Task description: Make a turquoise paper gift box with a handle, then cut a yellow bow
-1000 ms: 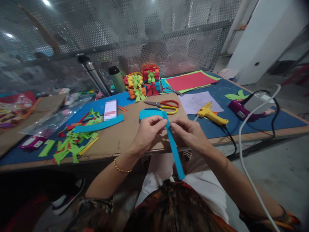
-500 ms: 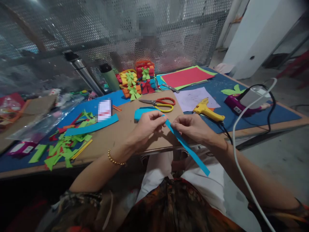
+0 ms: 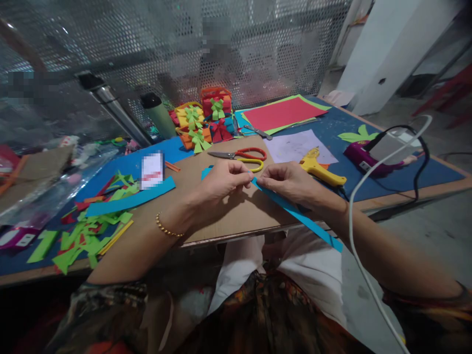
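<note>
A narrow blue paper strip (image 3: pixel 302 220) slants from between my two hands down over the table's front edge. Its upper end is pinched by the fingertips of my left hand (image 3: pixel 226 183), which partly hide it. My right hand (image 3: pixel 285 181) grips the strip between thumb and fingers just beside that end. Behind my left hand lies a blue paper piece (image 3: pixel 205 172), mostly covered. Scissors (image 3: pixel 239 155) with one red and one yellow handle rest just beyond my hands. To the right of my right hand is a yellow glue gun (image 3: pixel 320 169).
Cardboard (image 3: pixel 206 227) covers the table's middle. Green and red paper scraps (image 3: pixel 86 231) and a wider blue strip (image 3: pixel 131 197) lie left. Small paper boxes with bows (image 3: pixel 202 120), coloured sheets (image 3: pixel 285 115) and a bottle (image 3: pixel 158 115) stand behind. A white cable (image 3: pixel 356 241) hangs at right.
The strip has swung to a flatter slant, its free end further right and higher. My right hand has turned a little over it. The view has shifted slightly.
</note>
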